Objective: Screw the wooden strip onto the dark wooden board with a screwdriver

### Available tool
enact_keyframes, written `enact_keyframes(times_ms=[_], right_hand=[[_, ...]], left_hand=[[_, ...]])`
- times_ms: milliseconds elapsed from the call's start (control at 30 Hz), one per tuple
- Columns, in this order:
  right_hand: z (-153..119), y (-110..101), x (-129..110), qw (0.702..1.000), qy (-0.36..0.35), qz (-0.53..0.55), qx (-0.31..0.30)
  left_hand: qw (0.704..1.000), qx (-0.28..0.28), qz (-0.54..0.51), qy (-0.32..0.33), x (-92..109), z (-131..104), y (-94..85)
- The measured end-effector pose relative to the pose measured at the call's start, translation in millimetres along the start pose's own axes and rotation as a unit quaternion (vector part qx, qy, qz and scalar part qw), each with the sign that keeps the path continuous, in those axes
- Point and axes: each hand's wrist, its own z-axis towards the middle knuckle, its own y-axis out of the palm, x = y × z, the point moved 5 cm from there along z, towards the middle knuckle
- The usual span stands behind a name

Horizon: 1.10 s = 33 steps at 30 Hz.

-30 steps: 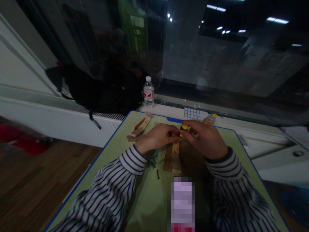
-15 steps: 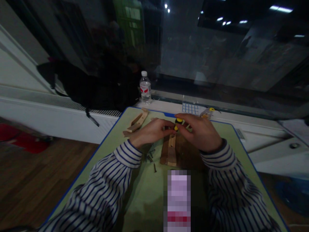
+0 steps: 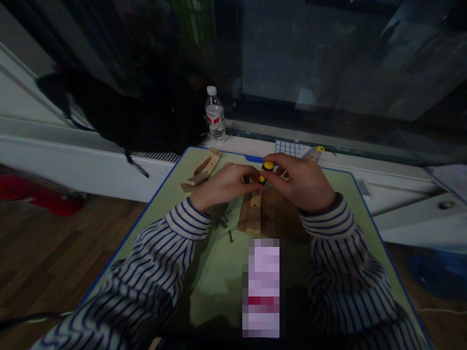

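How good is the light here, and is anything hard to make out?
All in the head view: dim light overall; the black bundle melts into the dark window; the screws look small and soft; shadow darkens the table's near end; a pixelated patch blocks detail.

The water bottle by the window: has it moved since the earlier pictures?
No. The water bottle still stands just beyond the far left corner of the table; the whole view shifted instead.
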Motion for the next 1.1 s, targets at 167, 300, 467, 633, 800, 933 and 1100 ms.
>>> enact_keyframes(times_ms=[167,300,467,633,800,933,1100], right_hand=[[-1.5,-2.6,-1.3,1.0,-0.008,-0.027,0.012],[-0.5,-1.8,-0.1,0.999,0.001,-0.04,0.006],[-0.4,-0.2,0.0,1.0,-0.003,-0.005,0.019],[-2.1,-1.0,-5.9,0.999,-0.042,0.022,0.024],[-1.3,-0.9,-8.1,0.999,-0.044,0.008,0.02],[-0.9,-0.8,-7.4,0.999,-0.035,0.001,0.03],[-1.0,-0.1,-5.6,0.999,-0.034,-0.002,0.036]], left_hand=[[0.999,0.005,0.048,-0.018,5.0,0.6,2.0],[0.998,0.008,0.058,-0.024,6.3,-0.2,3.3],[0.999,0.002,0.053,-0.007,6.3,-1.3,3.2],[0.997,-0.023,0.075,-0.006,8.7,-0.2,2.3],[0.998,-0.019,0.062,-0.009,8.1,0.2,1.6],[0.999,-0.004,0.039,-0.014,6.4,-0.7,0.5],[0.998,0.008,0.04,-0.037,7.5,-1.9,-3.7]])
